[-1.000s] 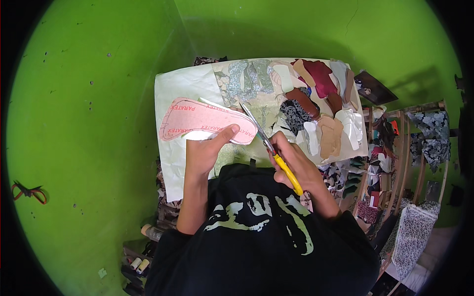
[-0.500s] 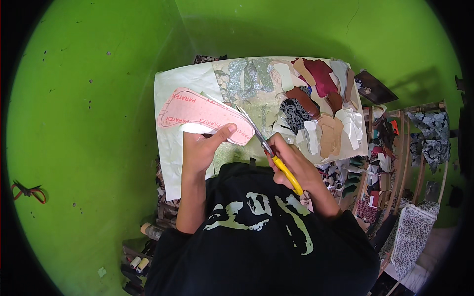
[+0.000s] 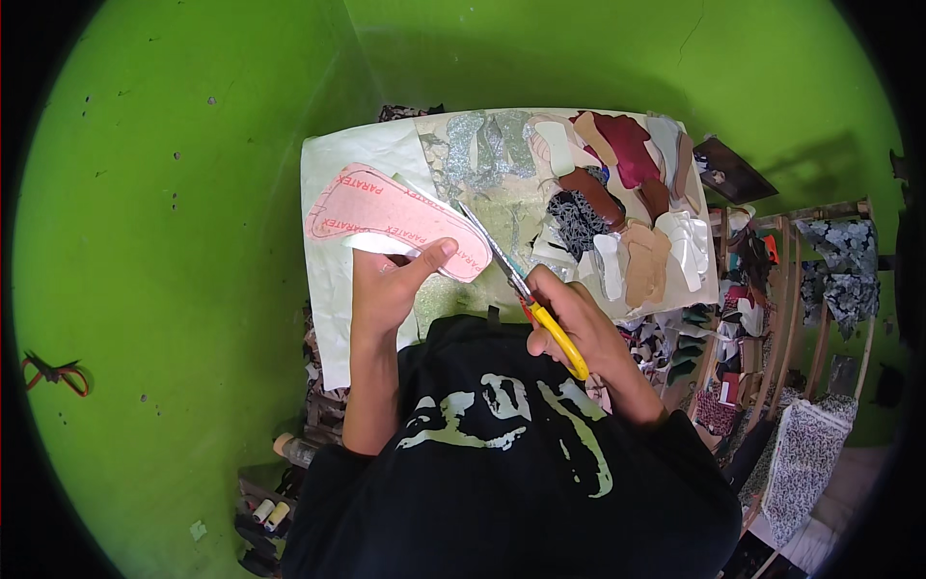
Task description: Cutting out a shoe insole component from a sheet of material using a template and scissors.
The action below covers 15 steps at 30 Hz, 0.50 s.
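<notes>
My left hand (image 3: 388, 289) grips a pale pink insole-shaped sheet (image 3: 381, 214) near its right end, thumb on top and fingers underneath. A drawn outline runs along inside its border. My right hand (image 3: 582, 326) is closed on a pair of scissors (image 3: 557, 338) with yellow and red handles. The blades point up and left, lying against the sheet's rounded right end. How far they are apart is hard to make out. Some white material shows under the sheet, mostly hidden by it and by my left hand.
A white-covered table (image 3: 328, 289) carries several cut pieces, among them tan insoles (image 3: 646, 265), a brown piece (image 3: 590, 198) and maroon fabric (image 3: 622, 145). A wooden rack (image 3: 786, 318) with materials stands to the right. Another pair of scissors (image 3: 60, 374) hangs on the green wall at left.
The pink sheet and my left hand have shifted slightly left and down. The scissors have turned a little and remain at the sheet's right end.
</notes>
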Each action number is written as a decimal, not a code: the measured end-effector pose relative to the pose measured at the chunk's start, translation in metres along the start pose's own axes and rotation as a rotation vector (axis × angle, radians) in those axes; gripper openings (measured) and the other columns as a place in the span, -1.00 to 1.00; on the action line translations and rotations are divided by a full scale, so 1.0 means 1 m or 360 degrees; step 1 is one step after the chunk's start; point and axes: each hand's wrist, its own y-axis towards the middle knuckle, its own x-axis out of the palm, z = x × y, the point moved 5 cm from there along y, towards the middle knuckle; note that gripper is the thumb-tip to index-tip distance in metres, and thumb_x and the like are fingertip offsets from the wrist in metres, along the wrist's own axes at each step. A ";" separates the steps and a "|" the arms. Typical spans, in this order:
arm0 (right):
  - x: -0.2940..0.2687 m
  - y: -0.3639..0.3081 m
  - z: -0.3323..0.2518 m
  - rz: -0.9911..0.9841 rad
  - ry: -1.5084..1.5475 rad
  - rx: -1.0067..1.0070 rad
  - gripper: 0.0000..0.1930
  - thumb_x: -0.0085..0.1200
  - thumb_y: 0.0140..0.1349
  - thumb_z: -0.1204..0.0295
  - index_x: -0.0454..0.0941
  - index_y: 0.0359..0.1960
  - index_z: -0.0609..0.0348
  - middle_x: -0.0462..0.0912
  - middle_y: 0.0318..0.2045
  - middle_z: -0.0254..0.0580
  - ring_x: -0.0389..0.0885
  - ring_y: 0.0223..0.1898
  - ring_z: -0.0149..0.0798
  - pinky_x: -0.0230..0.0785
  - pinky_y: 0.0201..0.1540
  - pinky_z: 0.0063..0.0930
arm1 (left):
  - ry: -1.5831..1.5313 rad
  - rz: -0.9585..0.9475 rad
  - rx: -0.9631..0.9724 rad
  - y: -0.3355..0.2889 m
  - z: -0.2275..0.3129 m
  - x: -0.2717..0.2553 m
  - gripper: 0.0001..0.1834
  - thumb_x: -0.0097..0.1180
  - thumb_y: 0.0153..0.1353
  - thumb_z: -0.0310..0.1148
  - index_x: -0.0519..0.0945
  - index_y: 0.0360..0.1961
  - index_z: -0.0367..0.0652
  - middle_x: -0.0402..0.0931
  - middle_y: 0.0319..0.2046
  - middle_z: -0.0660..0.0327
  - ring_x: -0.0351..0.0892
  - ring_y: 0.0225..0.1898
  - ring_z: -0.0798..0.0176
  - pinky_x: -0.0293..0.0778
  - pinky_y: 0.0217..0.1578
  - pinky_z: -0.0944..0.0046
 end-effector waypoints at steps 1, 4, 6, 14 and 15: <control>0.000 0.000 0.000 0.0017 0.0030 -0.0033 -0.18 0.08 0.08 -0.38 0.24 -0.15 0.24 0.40 -0.52 0.05 0.38 -0.45 0.17 0.26 -0.31 -0.09 | -0.0018 -0.0006 -0.0004 0.000 0.000 0.000 -0.65 0.38 0.08 -0.57 0.54 -0.12 -0.35 0.65 -0.28 0.10 0.66 -0.25 0.29 0.60 -0.23 0.30; 0.008 0.004 0.012 0.0153 0.0052 -0.0177 -0.12 0.10 -0.03 -0.45 0.23 -0.16 0.23 0.40 -0.54 -0.08 0.40 -0.50 -0.04 0.26 -0.37 -0.23 | -0.0033 -0.0013 -0.0011 0.000 -0.001 0.001 -0.66 0.37 0.09 -0.58 0.54 -0.12 -0.36 0.65 -0.28 0.10 0.66 -0.25 0.29 0.59 -0.23 0.30; 0.007 0.004 0.013 0.0271 0.0044 -0.0289 -0.07 0.12 -0.12 -0.49 0.22 -0.19 0.21 0.38 -0.58 -0.23 0.39 -0.57 -0.27 0.25 -0.45 -0.38 | -0.0013 -0.0033 -0.0008 -0.001 -0.001 0.003 -0.67 0.37 0.09 -0.59 0.54 -0.12 -0.36 0.65 -0.28 0.10 0.66 -0.25 0.29 0.59 -0.23 0.30; 0.003 0.000 0.008 0.0074 -0.0039 -0.0134 -0.22 0.21 0.05 -0.28 0.26 -0.12 0.24 0.42 -0.51 0.03 0.36 -0.45 0.28 0.28 -0.32 -0.09 | 0.0003 -0.0072 -0.0008 0.000 0.002 0.002 -0.69 0.35 0.11 -0.60 0.54 -0.13 -0.37 0.65 -0.28 0.10 0.67 -0.25 0.28 0.59 -0.22 0.29; 0.003 0.000 0.007 0.0072 -0.0037 -0.0135 -0.22 0.21 0.05 -0.28 0.26 -0.12 0.24 0.42 -0.51 0.03 0.36 -0.45 0.28 0.28 -0.32 -0.09 | 0.0001 -0.0061 -0.0010 0.000 0.002 0.001 -0.69 0.35 0.11 -0.60 0.54 -0.12 -0.36 0.65 -0.28 0.10 0.67 -0.25 0.28 0.59 -0.22 0.29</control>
